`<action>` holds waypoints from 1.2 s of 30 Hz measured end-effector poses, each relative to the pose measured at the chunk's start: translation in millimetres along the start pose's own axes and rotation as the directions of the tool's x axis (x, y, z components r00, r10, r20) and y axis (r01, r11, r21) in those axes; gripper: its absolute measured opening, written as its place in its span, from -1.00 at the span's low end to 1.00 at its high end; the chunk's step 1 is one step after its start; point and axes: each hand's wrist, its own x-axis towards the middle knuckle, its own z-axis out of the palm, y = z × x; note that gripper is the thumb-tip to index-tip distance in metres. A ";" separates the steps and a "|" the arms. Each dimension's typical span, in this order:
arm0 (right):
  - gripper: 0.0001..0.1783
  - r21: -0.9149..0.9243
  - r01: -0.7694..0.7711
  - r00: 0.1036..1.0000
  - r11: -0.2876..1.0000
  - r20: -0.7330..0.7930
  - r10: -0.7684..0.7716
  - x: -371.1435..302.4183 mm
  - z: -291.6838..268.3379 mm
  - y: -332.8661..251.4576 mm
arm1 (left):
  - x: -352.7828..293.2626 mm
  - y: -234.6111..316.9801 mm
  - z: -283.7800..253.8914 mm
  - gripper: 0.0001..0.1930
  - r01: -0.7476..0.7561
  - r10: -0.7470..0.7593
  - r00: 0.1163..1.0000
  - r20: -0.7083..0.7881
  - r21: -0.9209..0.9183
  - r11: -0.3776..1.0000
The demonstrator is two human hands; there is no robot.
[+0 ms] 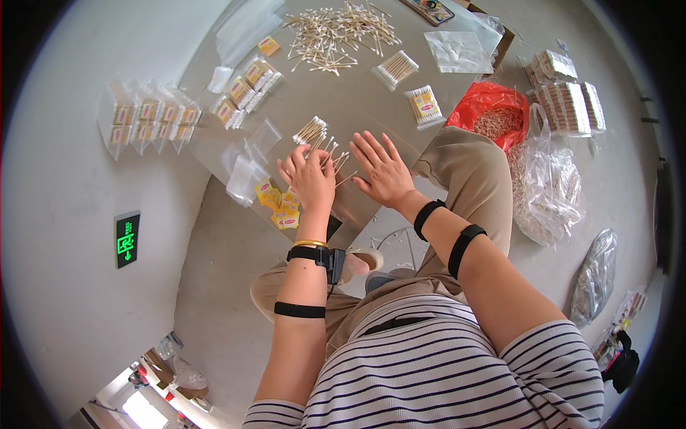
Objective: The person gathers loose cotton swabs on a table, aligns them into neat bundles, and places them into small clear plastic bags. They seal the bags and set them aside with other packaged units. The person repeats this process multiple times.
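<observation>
My left hand (311, 177) is closed, its bent fingers and thumb gathered around a few cotton swabs (334, 151). Exactly how many it grips is hidden by the fingers. Palm down beside it, my right hand (382, 170) is stretched flat with its fingers apart, holding nothing. One loose swab (347, 178) slants between the two hands. Just beyond my left fingers lies a small bundle of swabs (310, 131) on the grey table (357, 107). Yellow printed cards (279, 204) are scattered next to my left wrist, with clear plastic bags (246, 168) nearby.
A big loose pile of swabs (341, 34) lies at the far side. Packed swabs (424, 106) and an unlabelled pack (396, 69) sit right of it. Boxed packs (243, 93) stand left. A red bag (493, 111) of swabs is beyond my right knee.
</observation>
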 end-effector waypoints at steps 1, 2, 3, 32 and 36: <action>-0.13 0.003 0.000 1.000 1.000 -0.001 0.000 0.0 -0.1 0.0 | 0.7 -1.5 1.3 -0.86 0.003 -0.003 1.000 0.003 -0.007 1.000; -0.13 0.006 0.001 1.000 1.000 -0.001 -0.001 0.0 -0.3 -0.1 | 1.2 -3.1 2.5 -0.87 0.006 -0.006 1.000 0.005 -0.014 1.000; -0.13 0.009 0.001 1.000 1.000 -0.002 -0.001 0.0 -0.5 -0.2 | 1.4 -4.8 3.4 -0.89 0.011 -0.011 1.000 0.004 -0.023 1.000; -0.12 0.016 0.003 1.000 1.000 -0.004 -0.003 -0.3 -0.3 0.7 | -0.7 -4.7 -7.3 -0.89 -0.037 0.040 0.998 0.054 -0.053 0.998; -0.12 0.014 0.002 1.000 1.000 0.000 -0.002 -0.4 -0.3 0.9 | -0.7 -4.6 -4.4 -0.91 0.018 -0.012 0.997 0.079 -0.076 0.997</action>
